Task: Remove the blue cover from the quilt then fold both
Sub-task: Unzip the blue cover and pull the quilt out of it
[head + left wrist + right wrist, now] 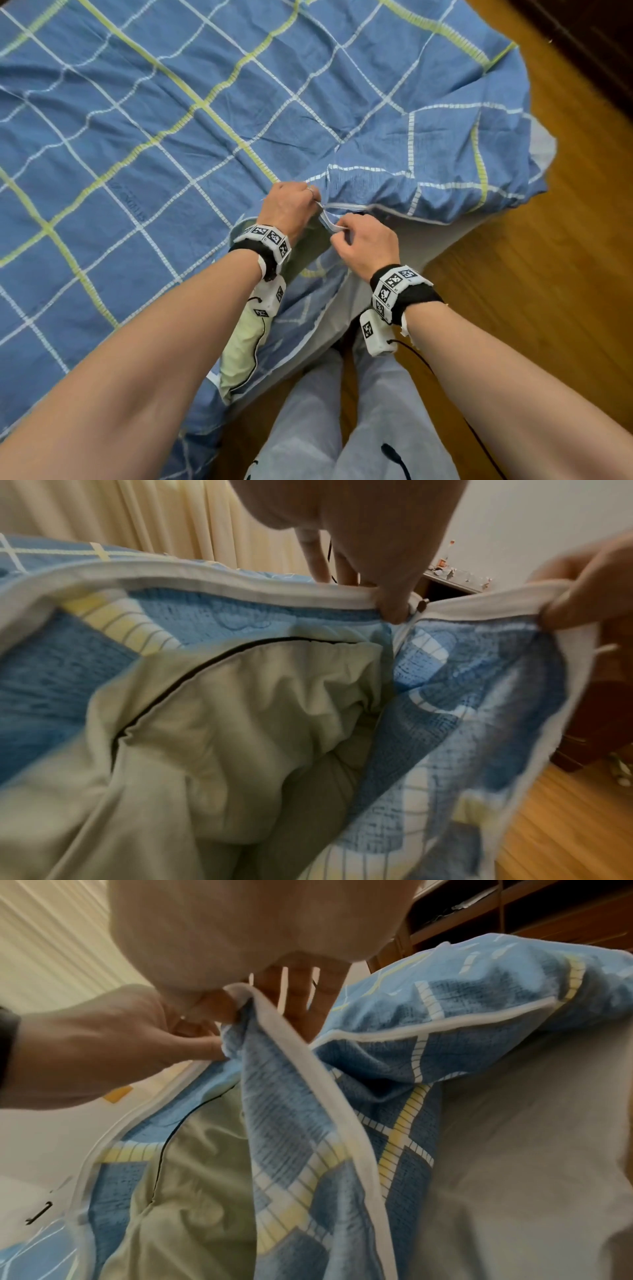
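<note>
Both hands [287, 209] [368, 241] pinch the blue cover's [137, 120] white opening edge [240, 580].

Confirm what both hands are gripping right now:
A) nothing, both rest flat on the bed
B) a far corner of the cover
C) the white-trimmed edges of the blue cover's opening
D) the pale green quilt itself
C: the left hand and right hand each pinch a white-trimmed edge of the blue cover at its opening, with the pale green quilt lying ungripped inside.

Bare forearms w/ black wristbands [416, 301], white tag-marked cam modules [376, 337], black cables, ring, grey trousers [308, 428].
</note>
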Motion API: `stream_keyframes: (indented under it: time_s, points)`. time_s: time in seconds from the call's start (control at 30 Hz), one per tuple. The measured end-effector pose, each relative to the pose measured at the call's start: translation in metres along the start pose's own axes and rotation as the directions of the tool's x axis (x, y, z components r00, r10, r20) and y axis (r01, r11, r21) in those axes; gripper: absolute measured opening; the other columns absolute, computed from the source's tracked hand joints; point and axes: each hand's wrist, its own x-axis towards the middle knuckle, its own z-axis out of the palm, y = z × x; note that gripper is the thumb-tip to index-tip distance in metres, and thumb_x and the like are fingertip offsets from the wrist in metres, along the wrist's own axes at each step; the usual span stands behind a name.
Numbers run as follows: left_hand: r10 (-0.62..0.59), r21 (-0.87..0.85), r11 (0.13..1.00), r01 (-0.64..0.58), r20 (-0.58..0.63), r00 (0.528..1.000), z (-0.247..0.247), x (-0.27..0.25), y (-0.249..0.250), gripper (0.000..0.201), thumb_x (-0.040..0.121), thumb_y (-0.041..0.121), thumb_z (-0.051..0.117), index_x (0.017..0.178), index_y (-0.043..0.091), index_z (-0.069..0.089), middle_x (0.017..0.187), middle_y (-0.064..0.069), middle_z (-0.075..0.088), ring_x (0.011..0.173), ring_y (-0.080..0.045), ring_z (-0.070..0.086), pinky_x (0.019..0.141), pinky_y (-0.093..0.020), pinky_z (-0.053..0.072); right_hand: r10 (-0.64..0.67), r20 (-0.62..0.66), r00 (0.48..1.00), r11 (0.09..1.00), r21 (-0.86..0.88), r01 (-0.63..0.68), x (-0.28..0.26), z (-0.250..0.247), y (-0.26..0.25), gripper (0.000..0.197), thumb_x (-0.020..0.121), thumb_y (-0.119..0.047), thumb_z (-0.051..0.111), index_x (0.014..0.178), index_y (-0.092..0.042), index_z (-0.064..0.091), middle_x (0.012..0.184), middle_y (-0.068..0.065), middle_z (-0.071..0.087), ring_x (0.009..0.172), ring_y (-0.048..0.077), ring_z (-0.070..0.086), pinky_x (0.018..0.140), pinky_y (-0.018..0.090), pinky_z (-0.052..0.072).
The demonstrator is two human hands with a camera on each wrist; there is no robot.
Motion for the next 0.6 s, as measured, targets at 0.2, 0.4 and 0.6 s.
stream_keyframes:
  time_s: [0.2,0.4,0.6]
  points:
    - [-0.106,-0.081,0.991,0.111,0.062,0.992,-0.002,-0.025,-0.01,0.019,0.098,0.021,0.048,0.111,0.01,0.057,0.113,-0.011,0.059,0.101,-0.031,0.056,0.08,-0.041,0.043,0.016,-0.102,0.995,0.99,0.14,-0.001,0.016,0.036,-0.013,0.025,0.083,-0.032,0.072,0.082,-0.016,0.052,0.099,0.0,0.057,0.09,0.02,0.055,0.064,0.035,0.049]
    - [-0.152,-0.114,0.981,0.159,0.064,0.986,-0.009,-0.026,-0.013,0.014,0.097,0.014,0.042,0.108,0.009,0.05,0.102,-0.02,0.061,0.088,-0.039,0.057,0.071,-0.044,0.044,0.006,-0.215,0.977,0.965,0.258,0.051,0.024,0.041,-0.026,0.008,0.085,-0.007,0.055,0.079,-0.012,0.055,0.077,0.003,0.058,0.07,0.023,0.053,0.063,0.04,0.045]
    - [0.087,0.067,0.994,-0.088,0.015,0.996,0.0,-0.025,-0.007,0.026,0.088,0.015,0.046,0.111,0.021,0.056,0.076,-0.006,0.061,0.068,-0.03,0.058,0.067,-0.035,0.041,-0.014,-0.237,0.971,0.957,0.279,0.082,0.016,0.024,-0.021,0.013,0.082,-0.01,0.064,0.083,-0.01,0.051,0.075,0.005,0.053,0.07,0.025,0.048,0.066,0.036,0.041]
